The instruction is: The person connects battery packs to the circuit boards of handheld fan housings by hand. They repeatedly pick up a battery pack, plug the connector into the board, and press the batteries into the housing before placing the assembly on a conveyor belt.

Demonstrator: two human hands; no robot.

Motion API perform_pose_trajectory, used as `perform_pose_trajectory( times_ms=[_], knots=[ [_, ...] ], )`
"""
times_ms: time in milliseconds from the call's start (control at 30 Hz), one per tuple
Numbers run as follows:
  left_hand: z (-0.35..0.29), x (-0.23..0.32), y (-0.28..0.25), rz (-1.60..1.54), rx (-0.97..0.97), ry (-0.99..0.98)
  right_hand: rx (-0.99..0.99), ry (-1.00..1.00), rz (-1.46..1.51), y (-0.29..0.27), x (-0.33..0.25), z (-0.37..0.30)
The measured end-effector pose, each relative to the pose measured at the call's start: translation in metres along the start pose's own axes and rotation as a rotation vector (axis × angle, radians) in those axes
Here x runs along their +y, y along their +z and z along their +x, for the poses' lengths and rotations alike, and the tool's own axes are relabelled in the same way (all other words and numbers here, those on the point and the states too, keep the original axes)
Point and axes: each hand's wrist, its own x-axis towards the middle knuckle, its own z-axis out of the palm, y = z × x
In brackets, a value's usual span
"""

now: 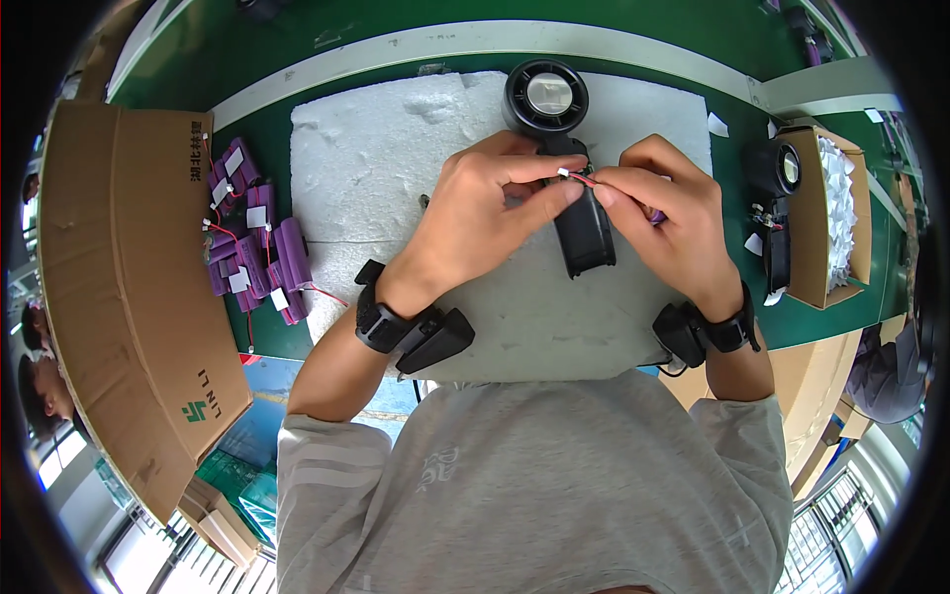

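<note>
A black handheld fan (586, 233) with a round head lies on a white foam sheet in front of me, its handle pointing toward me. Over the handle, the thumb and index finger of my left hand (470, 213) close around a small white plug (563, 172). Thin red and black wires (582, 179) run from the plug into the pinched fingertips of my right hand (678, 203). A bit of purple, looking like a battery pack (654, 215), shows under my right fingers; most of it is hidden. Both wrists wear black straps with block-shaped devices.
Several purple battery packs (257, 238) with wires and white labels lie left of the foam sheet (366, 148). A large cardboard box (139, 277) stands beyond them. At right, another black fan (777, 223) lies beside an open carton (859, 213) of small white pieces.
</note>
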Motion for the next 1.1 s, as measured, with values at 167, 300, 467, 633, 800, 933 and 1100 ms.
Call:
perform_pose_trajectory(
  times_ms=[167,300,467,633,800,933,1100],
  knots=[
    [0.001,-0.004,-0.002,-0.004,-0.022,-0.038,-0.062,-0.111,-0.122,0.001,0.004,-0.003],
    [0.001,-0.002,-0.004,-0.005,-0.029,-0.06,-0.1,-0.097,-0.155,0.004,0.003,-0.004],
    [0.0,0.001,-0.003,-0.007,-0.031,-0.023,-0.119,-0.082,-0.218,0.009,0.002,-0.006],
    [0.0,0.004,-0.007,0.021,-0.101,-0.045,-0.122,0.024,-0.244,0.012,-0.005,-0.008],
    [0.0,0.0,-0.008,0.0,-0.117,-0.058,-0.124,0.082,-0.19,0.013,-0.006,-0.008],
    [0.001,0.0,-0.008,0.032,-0.144,-0.07,-0.074,0.142,-0.118,0.014,-0.006,-0.009],
    [-0.001,-0.002,-0.006,-0.046,-0.079,-0.063,-0.033,0.169,-0.027,0.016,-0.007,-0.01]
  ],
)
